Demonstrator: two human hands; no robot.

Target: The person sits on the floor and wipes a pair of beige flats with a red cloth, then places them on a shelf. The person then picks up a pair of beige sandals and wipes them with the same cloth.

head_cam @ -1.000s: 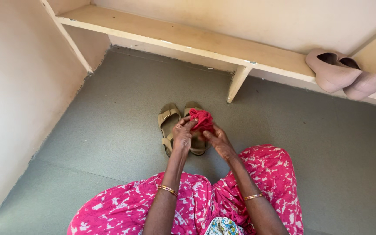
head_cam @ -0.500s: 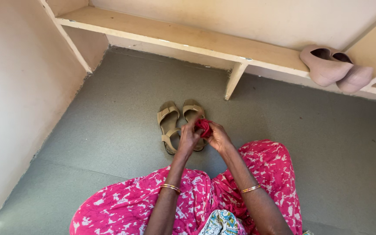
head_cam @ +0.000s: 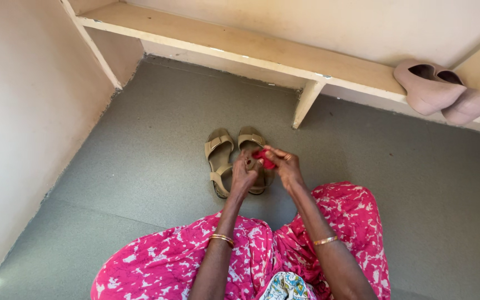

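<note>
Two hands are held close together above a pair of olive-tan strapped sandals [head_cam: 233, 161] set side by side on the grey floor [head_cam: 140, 139]. A small bunched red cloth [head_cam: 264, 158] is pinched between the curled fingers of the left hand [head_cam: 244, 175] and the right hand [head_cam: 287, 166], just over the right-side sandal. A pair of pale pink slip-on shoes [head_cam: 437, 91] is seen well apart on the cream shelf [head_cam: 251, 47].

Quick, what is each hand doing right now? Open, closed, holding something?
Left hand: closed, pinching the small red cloth.
Right hand: closed on the same red cloth, above the tan sandals.
</note>
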